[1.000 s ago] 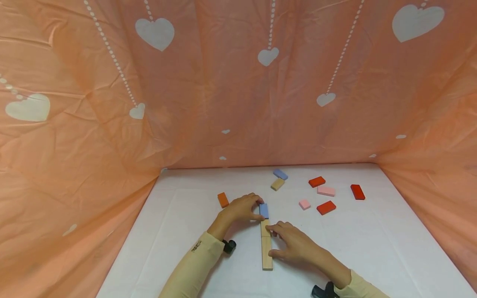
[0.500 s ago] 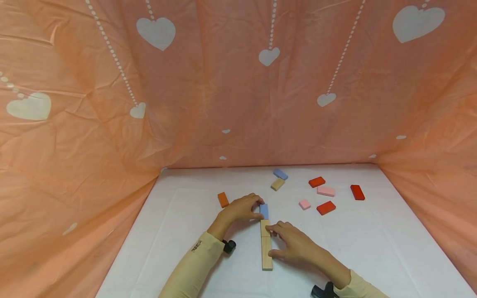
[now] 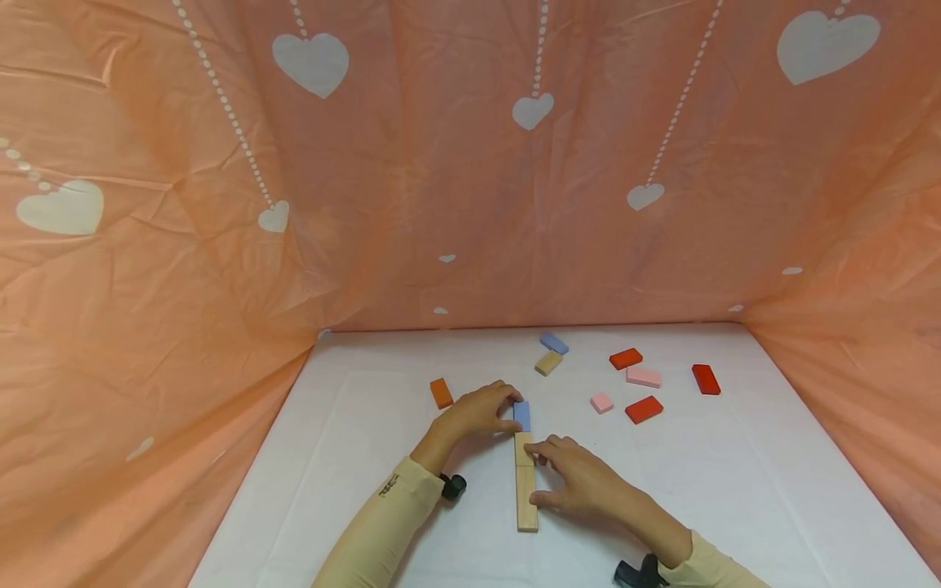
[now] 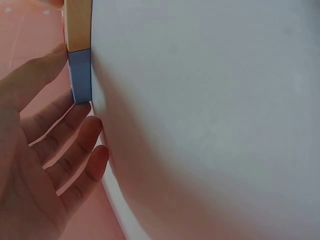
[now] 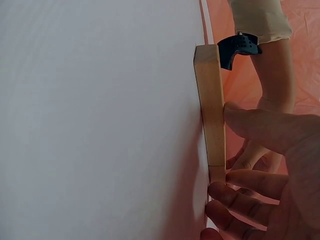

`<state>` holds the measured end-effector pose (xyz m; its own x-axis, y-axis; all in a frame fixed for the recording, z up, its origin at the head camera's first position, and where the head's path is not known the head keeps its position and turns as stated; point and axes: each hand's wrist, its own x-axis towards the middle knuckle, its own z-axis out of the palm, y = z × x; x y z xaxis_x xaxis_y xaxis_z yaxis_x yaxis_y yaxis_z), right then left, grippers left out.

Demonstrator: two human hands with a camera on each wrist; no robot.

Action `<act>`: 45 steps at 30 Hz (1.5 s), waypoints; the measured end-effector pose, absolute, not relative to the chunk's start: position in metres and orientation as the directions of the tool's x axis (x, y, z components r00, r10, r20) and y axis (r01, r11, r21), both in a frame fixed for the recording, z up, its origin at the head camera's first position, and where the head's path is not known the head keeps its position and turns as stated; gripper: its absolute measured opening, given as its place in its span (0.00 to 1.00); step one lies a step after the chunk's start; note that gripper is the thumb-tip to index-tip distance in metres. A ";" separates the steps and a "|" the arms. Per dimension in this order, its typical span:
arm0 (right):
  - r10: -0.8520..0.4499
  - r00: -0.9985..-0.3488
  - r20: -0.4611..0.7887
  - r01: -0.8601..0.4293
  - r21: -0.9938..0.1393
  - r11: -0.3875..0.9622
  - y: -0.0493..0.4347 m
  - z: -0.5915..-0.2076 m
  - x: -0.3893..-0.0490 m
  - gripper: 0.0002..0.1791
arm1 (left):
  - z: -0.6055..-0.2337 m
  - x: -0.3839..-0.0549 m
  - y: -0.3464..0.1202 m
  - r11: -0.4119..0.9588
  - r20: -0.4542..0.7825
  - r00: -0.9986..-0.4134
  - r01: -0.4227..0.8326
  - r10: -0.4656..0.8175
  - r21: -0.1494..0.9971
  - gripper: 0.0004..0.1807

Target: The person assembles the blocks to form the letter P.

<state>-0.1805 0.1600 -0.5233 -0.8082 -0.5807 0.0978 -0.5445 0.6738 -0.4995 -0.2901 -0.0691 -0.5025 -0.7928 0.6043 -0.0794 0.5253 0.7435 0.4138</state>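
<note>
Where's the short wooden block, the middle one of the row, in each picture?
Head: lower middle, the short wooden block between the blue block and long wooden block.
Left wrist: top left, above the blue block.
Right wrist: low, right of centre, partly hidden.
Shared landmark: left hand.

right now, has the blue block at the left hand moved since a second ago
No, not visibly: in the head view, the blue block by the left hand keeps its place against the orange block; only the whole picture shifts slightly.
</note>
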 end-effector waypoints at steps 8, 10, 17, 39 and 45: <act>-0.581 -0.808 0.096 -0.544 -0.499 0.675 0.160 -0.523 -0.181 0.39 | -0.503 -0.288 -0.072 0.740 -0.069 -0.797 0.520 0.600 0.426 0.33; -0.579 -0.810 0.093 -0.541 -0.499 0.677 0.159 -0.523 -0.180 0.39 | -0.505 -0.288 -0.075 0.746 -0.058 -0.805 0.516 0.590 0.421 0.36; -0.567 -0.821 0.071 -0.520 -0.504 0.690 0.159 -0.525 -0.180 0.39 | -0.507 -0.286 -0.091 0.761 0.008 -0.814 0.547 0.581 0.349 0.34; -0.548 -0.835 0.053 -0.496 -0.505 0.706 0.158 -0.525 -0.179 0.39 | -0.512 -0.293 -0.158 0.820 0.072 -0.910 0.401 0.409 0.409 0.40; -0.550 -0.833 0.058 -0.499 -0.507 0.703 0.157 -0.524 -0.179 0.39 | -0.515 -0.297 -0.171 0.850 0.081 -0.932 0.357 0.354 0.388 0.41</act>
